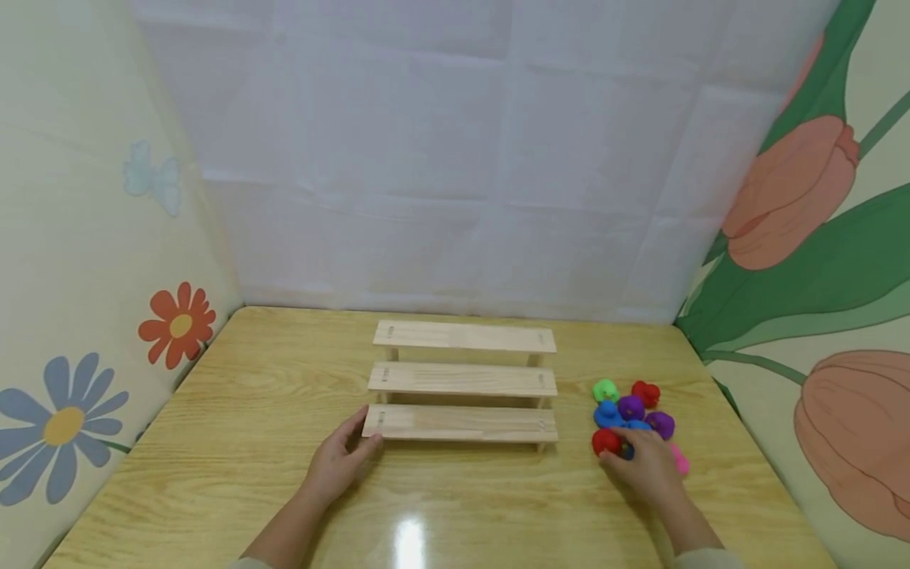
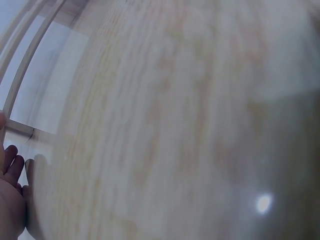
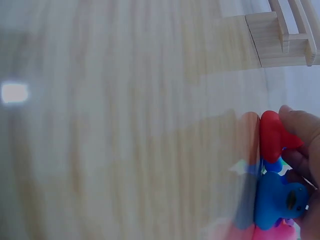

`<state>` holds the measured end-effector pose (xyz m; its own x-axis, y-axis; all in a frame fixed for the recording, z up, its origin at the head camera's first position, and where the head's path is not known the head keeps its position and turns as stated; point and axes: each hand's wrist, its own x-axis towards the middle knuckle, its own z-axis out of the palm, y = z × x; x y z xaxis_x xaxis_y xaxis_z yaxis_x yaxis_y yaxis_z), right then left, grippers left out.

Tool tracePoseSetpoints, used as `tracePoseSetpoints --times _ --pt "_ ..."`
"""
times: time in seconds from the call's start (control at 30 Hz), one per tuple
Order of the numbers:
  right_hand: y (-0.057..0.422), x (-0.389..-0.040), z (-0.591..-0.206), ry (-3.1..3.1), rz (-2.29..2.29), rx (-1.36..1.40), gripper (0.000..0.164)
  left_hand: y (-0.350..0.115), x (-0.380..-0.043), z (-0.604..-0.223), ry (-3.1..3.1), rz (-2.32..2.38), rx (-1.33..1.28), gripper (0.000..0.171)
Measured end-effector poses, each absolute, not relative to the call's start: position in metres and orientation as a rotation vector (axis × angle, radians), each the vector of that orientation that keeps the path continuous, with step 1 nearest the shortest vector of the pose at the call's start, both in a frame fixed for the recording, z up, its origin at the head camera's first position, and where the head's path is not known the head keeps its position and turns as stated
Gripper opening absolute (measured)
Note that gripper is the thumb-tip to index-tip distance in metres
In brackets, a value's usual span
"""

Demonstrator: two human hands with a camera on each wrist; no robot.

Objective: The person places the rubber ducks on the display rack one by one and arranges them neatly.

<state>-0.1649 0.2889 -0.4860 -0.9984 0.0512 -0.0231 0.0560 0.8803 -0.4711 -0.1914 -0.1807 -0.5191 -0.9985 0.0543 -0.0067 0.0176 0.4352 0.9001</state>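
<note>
A three-step wooden display rack [image 1: 460, 424] stands on the table. My left hand [image 1: 336, 468] grips the left end of its lowest step, thumb at the front edge and fingers at the side. In the left wrist view, part of that hand [image 2: 11, 200] shows beside the rack. My right hand [image 1: 648, 465] pinches a red rubber duck [image 1: 605, 442] between thumb and fingers, at the near left of a duck cluster. The right wrist view shows this red duck [image 3: 272, 137] low at the table surface, beside a blue duck [image 3: 275, 200] under the hand.
Around the right hand sit a green duck [image 1: 606, 390], another red duck [image 1: 645, 393], purple ducks [image 1: 661, 425], a blue duck [image 1: 607, 414] and a pink duck [image 1: 680, 460]. The wooden table [image 1: 455, 506] ends at a white backdrop [image 1: 426, 237], with floral cloth on both sides.
</note>
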Motion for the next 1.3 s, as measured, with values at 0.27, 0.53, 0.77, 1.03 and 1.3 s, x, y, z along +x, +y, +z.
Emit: tracePoseSetpoints --times 0.27,0.53,0.77,1.03,1.3 --pt "0.288 -0.167 -0.485 3.006 -1.030 0.129 0.054 -0.180 -0.191 -0.518 2.633 1.647 0.064 0.070" --pt "0.281 -0.171 -0.475 2.870 -1.387 0.190 0.053 -0.180 -0.189 -0.515 2.661 1.630 0.063 0.068" --pt "0.273 -0.177 -0.468 2.747 -1.638 0.216 0.050 -0.180 -0.190 -0.514 2.655 1.631 0.054 0.068" --pt "0.257 -0.187 -0.460 2.768 -1.664 0.203 0.051 -0.181 -0.189 -0.514 2.660 1.624 0.047 0.068" --pt "0.236 -0.199 -0.450 2.701 -1.769 0.157 0.050 -0.180 -0.190 -0.514 2.656 1.628 0.038 0.067"
